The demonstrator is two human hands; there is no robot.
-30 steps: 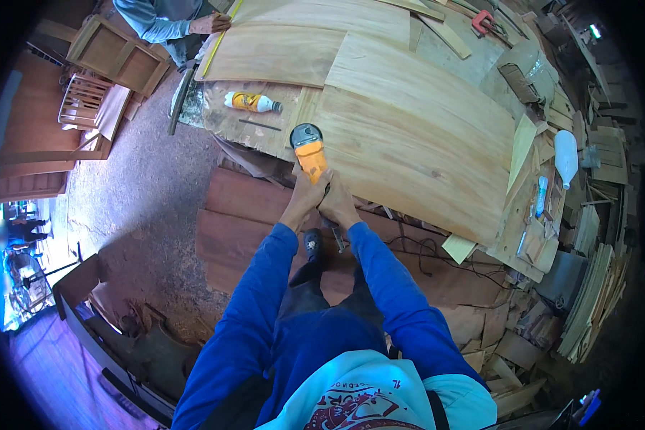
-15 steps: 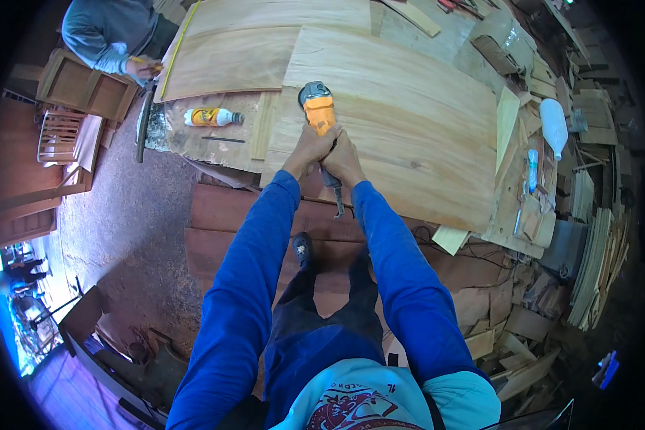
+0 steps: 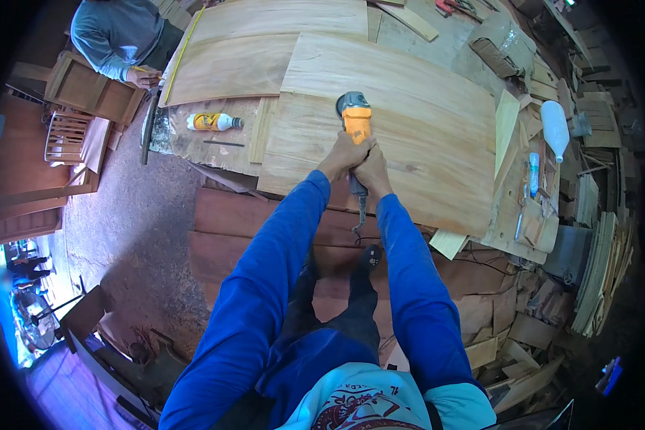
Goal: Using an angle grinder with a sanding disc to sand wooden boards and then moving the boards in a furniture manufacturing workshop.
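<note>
An orange angle grinder [image 3: 357, 123] with a grey head lies over the large wooden panel [image 3: 430, 143] on the workbench. My left hand [image 3: 342, 154] is wrapped round its body, just behind the orange housing. Right beside it my right hand [image 3: 373, 170] grips the rear of the tool, and the two hands touch. The grinder's cord hangs down past the bench's near edge. Whether the disc touches the wood is hidden beneath the head.
Left of the panel lie a bottle with a yellow label [image 3: 213, 122] and a thin dark stick [image 3: 223, 143]. A co-worker's hand [image 3: 145, 77] is beside a yellow tape measure [image 3: 183, 54] on another panel. At right are a white jug [image 3: 554, 129] and wood scraps.
Both hands and the grinder have shifted right and slightly nearer across the panel. My feet have stepped, with the right shoe now showing. The co-worker's hand has moved slightly.
</note>
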